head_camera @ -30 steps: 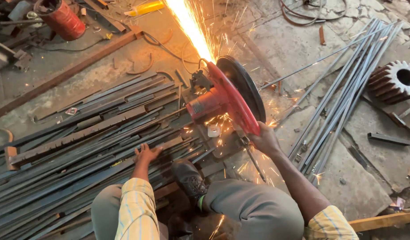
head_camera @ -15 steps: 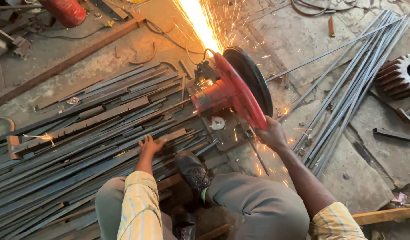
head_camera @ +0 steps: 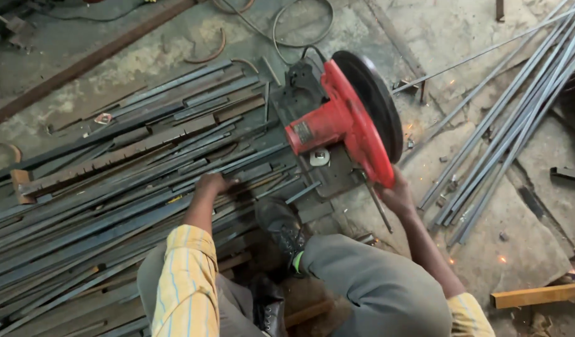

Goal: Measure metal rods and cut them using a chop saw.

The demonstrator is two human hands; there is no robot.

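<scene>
Sparks that streamed from the saw [head_camera: 343, 122] toward the top of the frame half a second ago have died out; only a few glowing specks remain on the floor [head_camera: 524, 243] at right. Your view has also closed in on the saw, which now sits just right of centre in the upper half, its red guard and dark disc tilted up.

Your right hand [head_camera: 396, 196] is at the lower edge of the red guard, fingers wrapped round the saw's handle there. Your left hand [head_camera: 211, 185] rests, fingers curled down, on the steel bars [head_camera: 113, 206] at centre left; whether it grips one bar or only presses on the pile cannot be told.

The bars lie in a loose heap running from lower left up toward the saw's base. A second bundle of thin rods [head_camera: 506, 131] fans across the right side, well apart from the heap. Your black shoe [head_camera: 280, 226] stands on the bars just below the saw. A yellow wooden strip [head_camera: 537, 295] lies at lower right.
</scene>
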